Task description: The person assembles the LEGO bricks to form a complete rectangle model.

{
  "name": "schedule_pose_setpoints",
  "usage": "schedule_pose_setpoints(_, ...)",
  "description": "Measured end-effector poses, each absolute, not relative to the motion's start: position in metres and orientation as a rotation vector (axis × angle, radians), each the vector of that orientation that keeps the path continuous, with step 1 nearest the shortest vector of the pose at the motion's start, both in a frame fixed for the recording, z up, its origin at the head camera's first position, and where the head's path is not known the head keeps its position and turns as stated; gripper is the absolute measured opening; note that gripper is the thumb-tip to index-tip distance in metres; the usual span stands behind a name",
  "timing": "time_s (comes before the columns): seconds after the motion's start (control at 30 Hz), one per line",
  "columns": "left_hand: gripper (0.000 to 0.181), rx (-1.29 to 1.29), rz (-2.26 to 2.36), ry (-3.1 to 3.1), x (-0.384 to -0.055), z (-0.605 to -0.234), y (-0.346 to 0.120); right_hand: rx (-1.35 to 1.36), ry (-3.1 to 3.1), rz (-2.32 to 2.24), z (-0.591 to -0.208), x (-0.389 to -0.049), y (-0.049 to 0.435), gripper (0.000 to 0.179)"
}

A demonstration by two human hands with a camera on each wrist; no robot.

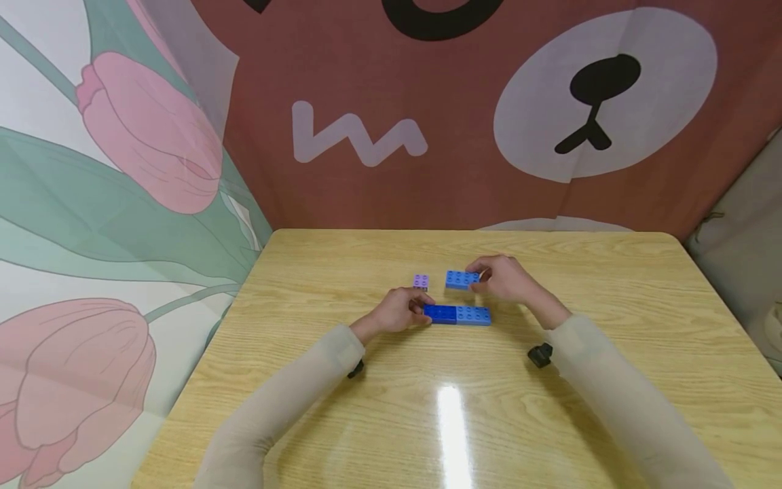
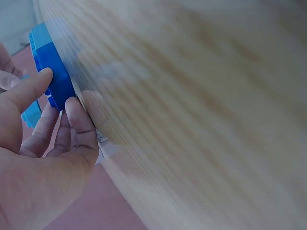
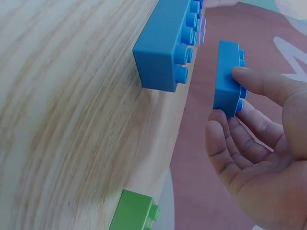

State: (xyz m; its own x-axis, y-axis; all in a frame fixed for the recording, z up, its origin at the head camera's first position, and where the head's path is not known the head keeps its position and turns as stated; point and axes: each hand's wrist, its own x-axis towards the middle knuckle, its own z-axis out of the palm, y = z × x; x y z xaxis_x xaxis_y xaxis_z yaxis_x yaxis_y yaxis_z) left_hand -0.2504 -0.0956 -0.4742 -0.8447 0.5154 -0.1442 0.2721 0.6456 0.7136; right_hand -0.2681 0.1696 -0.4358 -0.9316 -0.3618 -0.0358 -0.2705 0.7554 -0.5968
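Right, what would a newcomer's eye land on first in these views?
Probably the huge bear-face backdrop behind the table, with pink tulips at the left. Mid-table, the left hand pinches a dark blue brick, end to end with a lighter blue brick, and the right hand holds a third blue brick just above them in the head view. A green brick shows at the bottom of the right wrist view.

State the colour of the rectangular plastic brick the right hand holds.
Blue plastic brick, clearest in the right wrist view.
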Motion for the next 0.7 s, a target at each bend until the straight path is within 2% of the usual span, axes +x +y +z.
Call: schedule_pose_setpoints(0.7, 0.03, 0.648, 1.001, 2.546, -0.25, -0.475, -0.096, -0.593, 2.809, -0.898, -0.434, -0.24, 0.173, 0.034)
